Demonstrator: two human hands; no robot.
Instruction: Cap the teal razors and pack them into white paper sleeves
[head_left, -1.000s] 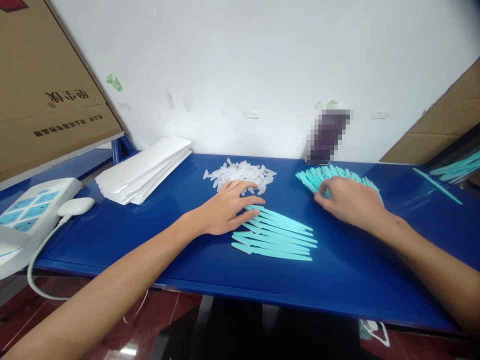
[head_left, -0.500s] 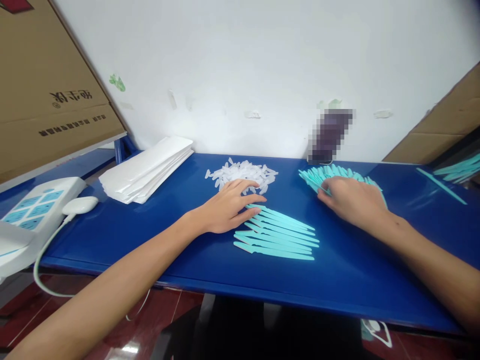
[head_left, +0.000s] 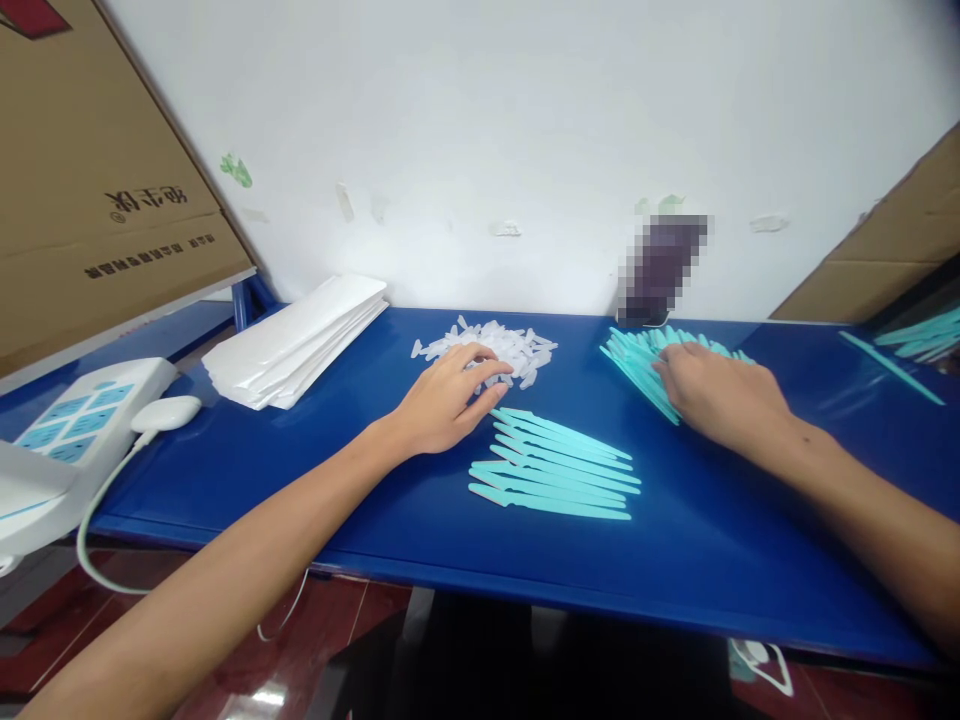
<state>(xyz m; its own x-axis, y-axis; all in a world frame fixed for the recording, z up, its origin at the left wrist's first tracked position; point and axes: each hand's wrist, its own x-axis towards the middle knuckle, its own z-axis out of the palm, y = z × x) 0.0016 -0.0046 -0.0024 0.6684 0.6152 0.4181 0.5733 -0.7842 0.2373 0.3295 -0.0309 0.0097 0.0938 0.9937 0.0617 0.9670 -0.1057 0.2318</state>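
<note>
My left hand [head_left: 450, 400] reaches to the near edge of a heap of small white plastic caps [head_left: 517, 345]. Its fingers are curled and pinched together among the caps, and what they hold is too small to tell. My right hand [head_left: 720, 395] lies palm down on a fanned pile of teal plastic sticks [head_left: 637, 365]. Its fingers bend down onto the sticks, which hide the fingertips. Between my hands, several teal sticks [head_left: 559, 465] lie side by side in a neat row on the blue table [head_left: 300, 470].
A stack of white sleeves [head_left: 292, 335] lies at the back left. A white device [head_left: 67, 430] with a cabled white puck [head_left: 166, 412] sits at the left edge. Cardboard boxes [head_left: 97, 180] stand at both sides. More teal sticks [head_left: 911, 345] lie far right.
My left hand has drawn back off the row of sticks to the white caps and curled its fingers. My right hand has slid further over the teal pile.
</note>
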